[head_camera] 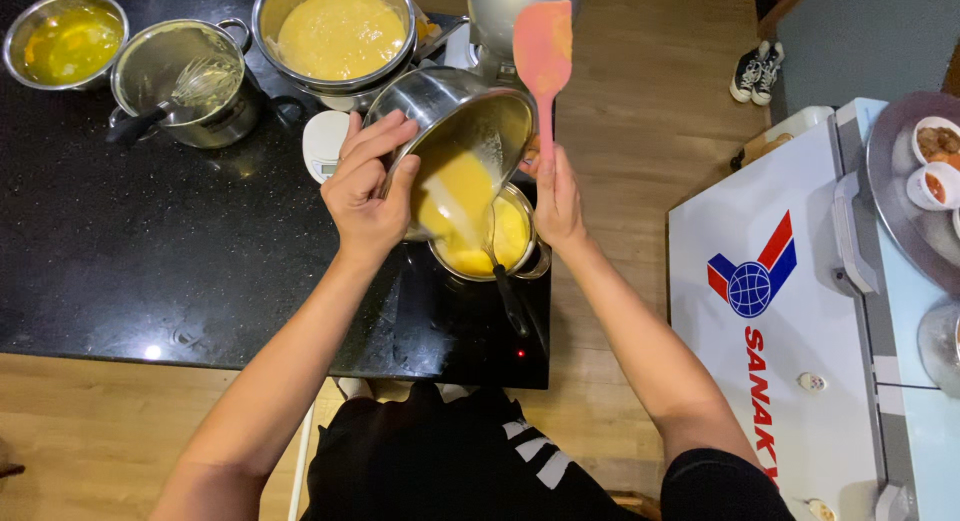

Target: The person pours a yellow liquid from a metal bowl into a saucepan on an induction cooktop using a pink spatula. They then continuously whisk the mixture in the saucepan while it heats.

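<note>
Steel bowl [455, 121] tilted in left hand [368, 186] grip, yellow batter [455, 196] pouring into small pot [497, 243]. Right hand [556, 203] grips pink spatula [543, 51] upright

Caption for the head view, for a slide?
Left hand tips a steel bowl of yellow batter into a pot; right hand holds a pink spatula.

2 hands, 1 pink spatula [542, 46], 3 steel bowls, 2 steel pots, 1 whisk [205, 81], 1 small white scale [326, 141], 2 dark sneakers, 1 white chest freezer [770, 381], 2 little white cups on a tray.
</note>
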